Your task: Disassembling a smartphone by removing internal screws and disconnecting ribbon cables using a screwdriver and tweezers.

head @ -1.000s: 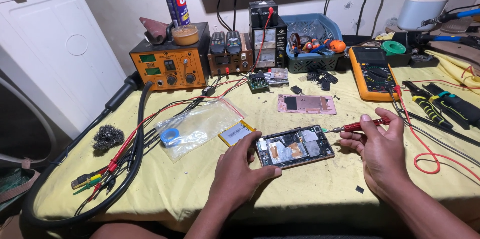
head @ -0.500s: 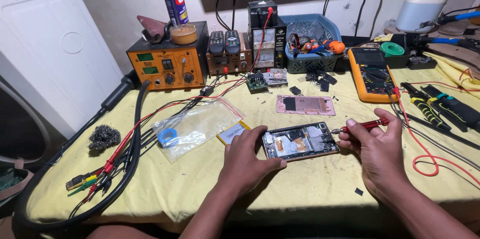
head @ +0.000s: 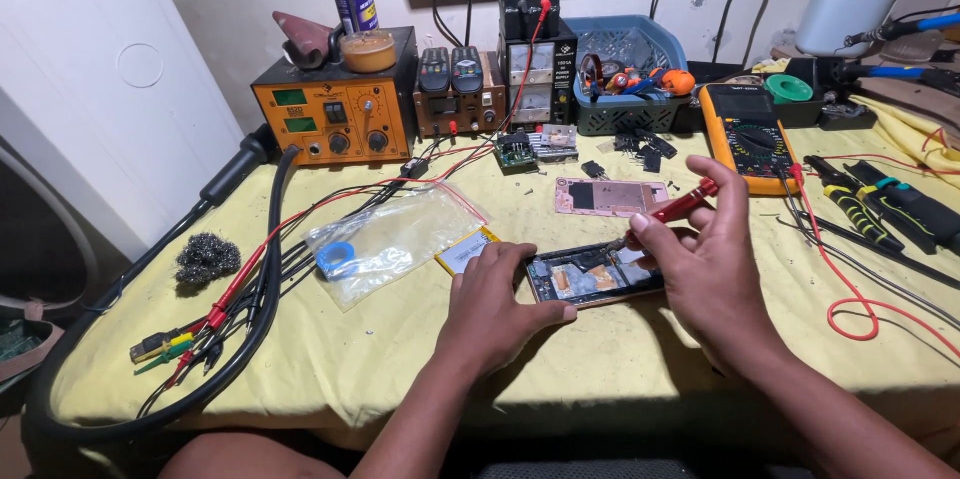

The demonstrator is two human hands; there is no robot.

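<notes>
An opened phone [head: 590,275] with its insides showing lies on the yellow cloth [head: 400,359] near the table's front. My left hand [head: 497,307] rests on its left end, fingers curled along the edge, holding it down. My right hand [head: 705,259] grips a red-handled screwdriver [head: 678,207] whose tip points down into the phone's right part. The phone's pink back cover [head: 612,196] lies just behind it. A small yellow-edged battery [head: 463,251] sits beside my left hand.
An orange soldering station [head: 335,111], a power supply [head: 536,64], a blue basket of parts [head: 628,74] and a yellow multimeter [head: 750,134] line the back. A clear plastic bag [head: 390,237], steel wool [head: 207,259], black cables [head: 250,289] lie left; pliers [head: 880,204] and a red wire [head: 860,289] right.
The screwdriver swung from lying level at the phone's right end to angled down into the phone. My left hand slid right onto the phone's left end.
</notes>
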